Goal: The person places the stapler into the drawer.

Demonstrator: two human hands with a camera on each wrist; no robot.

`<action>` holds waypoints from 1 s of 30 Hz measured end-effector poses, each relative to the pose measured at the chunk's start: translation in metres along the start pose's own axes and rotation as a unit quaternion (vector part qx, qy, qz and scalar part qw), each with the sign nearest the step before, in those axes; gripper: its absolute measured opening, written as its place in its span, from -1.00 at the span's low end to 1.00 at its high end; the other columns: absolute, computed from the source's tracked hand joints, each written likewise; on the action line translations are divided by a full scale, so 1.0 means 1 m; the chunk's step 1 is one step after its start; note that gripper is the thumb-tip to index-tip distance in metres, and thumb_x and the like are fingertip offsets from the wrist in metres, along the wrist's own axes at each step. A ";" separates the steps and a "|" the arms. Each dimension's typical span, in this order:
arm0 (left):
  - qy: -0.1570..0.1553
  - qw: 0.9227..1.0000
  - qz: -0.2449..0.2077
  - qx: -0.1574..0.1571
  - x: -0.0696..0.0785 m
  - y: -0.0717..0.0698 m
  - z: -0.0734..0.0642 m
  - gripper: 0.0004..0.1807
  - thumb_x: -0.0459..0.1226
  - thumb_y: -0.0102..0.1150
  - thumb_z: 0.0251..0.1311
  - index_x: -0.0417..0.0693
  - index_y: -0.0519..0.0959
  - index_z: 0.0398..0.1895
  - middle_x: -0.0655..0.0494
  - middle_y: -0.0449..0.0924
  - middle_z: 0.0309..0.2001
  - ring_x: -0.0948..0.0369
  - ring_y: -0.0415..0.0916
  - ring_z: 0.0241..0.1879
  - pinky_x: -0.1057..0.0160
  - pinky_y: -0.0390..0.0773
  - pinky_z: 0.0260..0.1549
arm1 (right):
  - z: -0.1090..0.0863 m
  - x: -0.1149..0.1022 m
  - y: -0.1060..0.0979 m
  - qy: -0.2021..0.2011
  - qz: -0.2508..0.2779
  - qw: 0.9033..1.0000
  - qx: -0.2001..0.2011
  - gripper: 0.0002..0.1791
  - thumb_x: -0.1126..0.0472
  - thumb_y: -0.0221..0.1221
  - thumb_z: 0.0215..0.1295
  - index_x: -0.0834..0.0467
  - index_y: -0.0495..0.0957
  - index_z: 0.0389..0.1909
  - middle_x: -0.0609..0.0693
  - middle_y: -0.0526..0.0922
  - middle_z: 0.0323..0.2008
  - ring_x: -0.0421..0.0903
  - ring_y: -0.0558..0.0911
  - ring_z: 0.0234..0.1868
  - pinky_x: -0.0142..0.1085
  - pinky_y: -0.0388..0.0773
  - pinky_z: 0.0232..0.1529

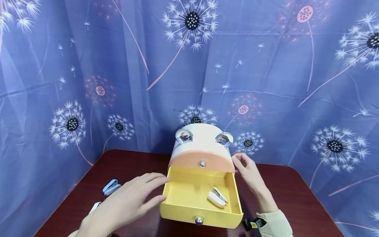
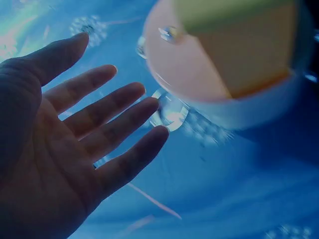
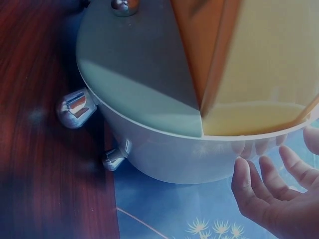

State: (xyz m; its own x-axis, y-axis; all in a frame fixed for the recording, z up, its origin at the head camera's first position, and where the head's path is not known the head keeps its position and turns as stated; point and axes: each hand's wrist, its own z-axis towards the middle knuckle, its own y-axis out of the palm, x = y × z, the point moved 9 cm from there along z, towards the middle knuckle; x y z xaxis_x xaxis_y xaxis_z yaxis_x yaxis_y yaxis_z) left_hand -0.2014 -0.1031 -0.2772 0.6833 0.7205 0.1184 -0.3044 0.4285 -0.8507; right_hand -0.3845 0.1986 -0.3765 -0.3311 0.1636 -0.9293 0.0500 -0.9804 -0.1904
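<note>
A white storage box (image 1: 204, 135) with a peach upper front and two shiny, eye-like knobs stands on the table. Its yellow drawer (image 1: 186, 211) is pulled out. Inside, toward the right, lies a small white stapler (image 1: 217, 197). My left hand (image 1: 130, 197) is held at the drawer's left wall, fingers extended and spread, palm bare in the left wrist view. At the box's right side is my right hand (image 1: 250, 172), fingers loosely bent and close to the white side wall. In the right wrist view those fingers (image 3: 274, 179) hold nothing.
A light blue stapler (image 1: 111, 187) lies on the dark red-brown table (image 1: 130, 161), left of my left hand. Another whitish object (image 1: 95, 207) is partly hidden behind that hand. A blue dandelion-print curtain (image 1: 154, 108) hangs behind the table and along its left side.
</note>
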 end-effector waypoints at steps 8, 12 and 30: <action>-0.133 0.989 0.040 0.048 -0.056 -0.003 -0.055 -0.64 -0.03 0.14 0.04 0.31 0.43 -0.03 0.42 0.38 -0.06 0.39 0.32 -0.04 0.24 0.38 -0.15 | 0.000 -0.002 0.002 -0.006 -0.001 1.000 0.000 -0.68 0.07 0.05 0.22 0.26 0.40 -0.19 0.14 0.46 -0.27 -0.12 0.47 -0.33 -0.23 0.50 -0.42; -0.179 0.981 0.043 0.069 -0.084 0.001 -0.077 -0.64 -0.09 0.23 -0.02 0.24 0.48 -0.09 0.38 0.41 -0.11 0.32 0.38 -0.10 0.16 0.42 -0.26 | -0.002 -0.001 0.001 -0.004 -0.006 1.000 0.000 -0.68 0.07 0.04 0.23 0.27 0.40 -0.18 0.14 0.46 -0.27 -0.12 0.47 -0.35 -0.22 0.49 -0.42; -0.357 0.930 0.035 -0.074 -0.176 0.051 -0.153 -0.41 0.08 0.19 -0.09 -0.06 0.44 -0.02 -0.10 0.39 -0.05 -0.11 0.33 -0.08 -0.16 0.33 -0.42 | -0.003 -0.001 0.001 -0.010 -0.011 1.000 -0.007 -0.68 0.07 0.03 0.24 0.26 0.39 -0.18 0.14 0.46 -0.29 -0.14 0.47 -0.39 -0.22 0.49 -0.43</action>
State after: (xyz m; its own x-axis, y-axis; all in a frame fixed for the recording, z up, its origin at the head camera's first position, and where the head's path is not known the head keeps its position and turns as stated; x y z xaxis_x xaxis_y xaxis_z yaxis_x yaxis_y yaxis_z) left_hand -0.2358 -0.2915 -0.4198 0.0332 0.9450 0.3254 -0.2012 0.3252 -0.9240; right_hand -0.3816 0.1979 -0.3763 -0.3507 0.1825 -0.9185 0.0561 -0.9750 -0.2151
